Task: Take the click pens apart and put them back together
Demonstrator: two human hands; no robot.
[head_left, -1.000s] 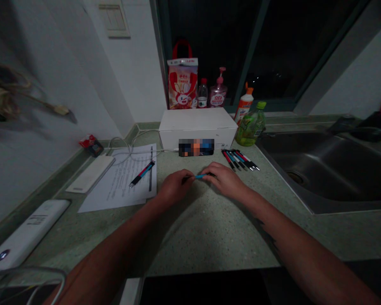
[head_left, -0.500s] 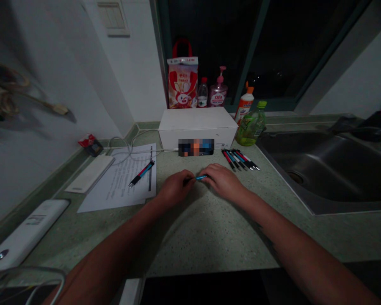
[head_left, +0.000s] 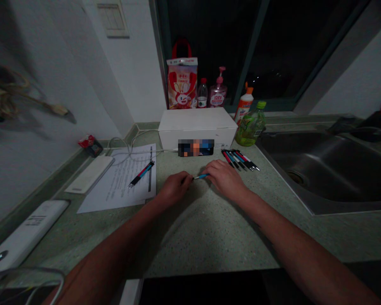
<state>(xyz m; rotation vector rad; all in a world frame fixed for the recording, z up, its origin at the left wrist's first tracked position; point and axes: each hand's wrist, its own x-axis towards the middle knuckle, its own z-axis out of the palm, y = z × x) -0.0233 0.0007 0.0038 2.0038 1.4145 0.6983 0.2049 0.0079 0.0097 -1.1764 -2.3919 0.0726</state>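
Low over the green speckled counter [head_left: 209, 228], my left hand [head_left: 174, 187] and my right hand [head_left: 224, 178] both pinch one blue pen [head_left: 200, 176], one hand at each end. The pen lies nearly level between them, and only its short blue middle shows. Behind my right hand, several more pens [head_left: 240, 159] lie side by side on the counter. Another red and blue pen [head_left: 142, 173] rests on a printed sheet of paper [head_left: 123, 180] to the left of my left hand.
A white box [head_left: 197, 125] stands behind the hands, with a bag, bottles and a green bottle [head_left: 250, 126] near the window. A steel sink [head_left: 330, 169] lies to the right. White devices [head_left: 90, 173] and a cable lie at the left wall.
Both hands stayed on the blue pen. The gap between them narrowed and then widened a little, so slightly more of the pen shows now.
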